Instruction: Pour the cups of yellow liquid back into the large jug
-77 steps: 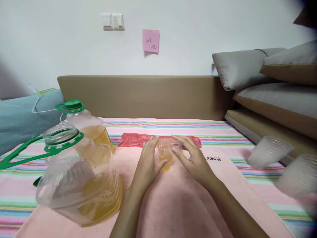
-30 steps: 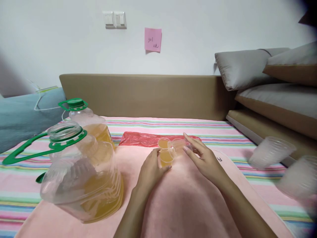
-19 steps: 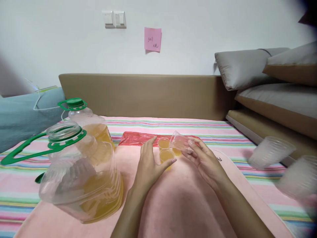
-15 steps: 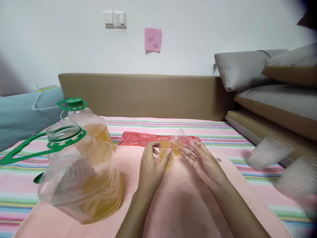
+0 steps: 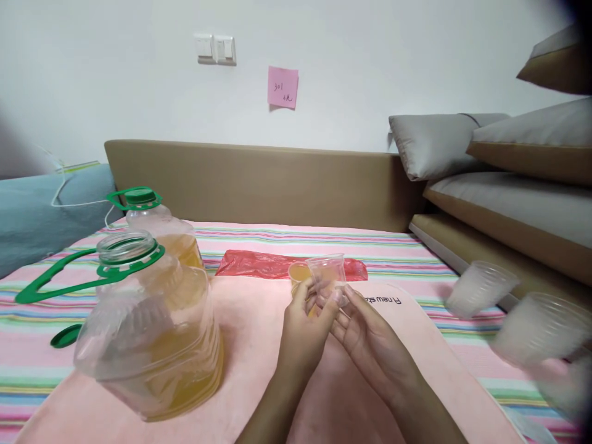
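A clear plastic cup [image 5: 326, 269] stands upright between my two hands, its mouth facing up and no liquid visible in it. The fingers of my left hand [image 5: 309, 317] close around its lower left side. My right hand [image 5: 365, 330] grips its lower right side with thumb and fingertips. Just behind and to the left is a cup of yellow drink [image 5: 299, 272]. More yellow shows below the held cup, mostly covered by my left fingers. At my left sits an uncapped large clear jug [image 5: 152, 364] with a green handle, partly filled with yellow liquid.
Behind it stands a second, green-capped jug [image 5: 178, 240]. A green cap [image 5: 66, 336] lies at far left. Red plastic [image 5: 250, 265] stretches across the pink cloth's [image 5: 250, 345] far edge. Stacked clear cups [image 5: 481, 290] lie at right, below piled cushions [image 5: 513, 209].
The clear cup has turned from tilted to upright and moved slightly left. My left hand has come across to it from beside the filled cups. The view has shifted slightly.
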A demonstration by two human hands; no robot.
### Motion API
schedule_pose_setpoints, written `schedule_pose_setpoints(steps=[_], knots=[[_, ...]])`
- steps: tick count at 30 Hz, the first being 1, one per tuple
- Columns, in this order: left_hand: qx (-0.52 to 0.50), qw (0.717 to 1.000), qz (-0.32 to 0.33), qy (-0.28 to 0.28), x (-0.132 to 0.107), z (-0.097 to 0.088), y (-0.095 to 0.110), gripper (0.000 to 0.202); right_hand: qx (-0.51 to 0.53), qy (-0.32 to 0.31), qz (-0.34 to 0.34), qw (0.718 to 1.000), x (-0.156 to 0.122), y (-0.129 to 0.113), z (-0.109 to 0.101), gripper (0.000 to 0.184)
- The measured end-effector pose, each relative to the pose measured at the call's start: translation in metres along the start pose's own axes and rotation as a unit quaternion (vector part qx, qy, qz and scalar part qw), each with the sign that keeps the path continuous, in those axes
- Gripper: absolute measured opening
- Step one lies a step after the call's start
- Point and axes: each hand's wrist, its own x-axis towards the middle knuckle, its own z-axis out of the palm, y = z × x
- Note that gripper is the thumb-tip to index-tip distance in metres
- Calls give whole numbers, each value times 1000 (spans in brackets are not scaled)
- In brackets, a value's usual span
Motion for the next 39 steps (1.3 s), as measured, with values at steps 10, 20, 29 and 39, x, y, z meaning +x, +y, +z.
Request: schedule_pose_setpoints(steps=[10, 20, 29, 39], knots=[[10, 996, -20, -87, -15, 12, 0, 55, -192, 47, -108, 974, -20, -49, -34, 74], [38, 985, -13, -168, -22, 18, 2, 71, -155, 42, -94, 982, -25, -53, -57, 53], [31, 979, -31, -200, -24, 15, -7, 72, -151, 38, -67, 985, -27, -56, -68, 67], [145, 954, -65, -254, -29, 14, -15, 55, -395, 324, -493, 704, -58, -151, -112, 83]])
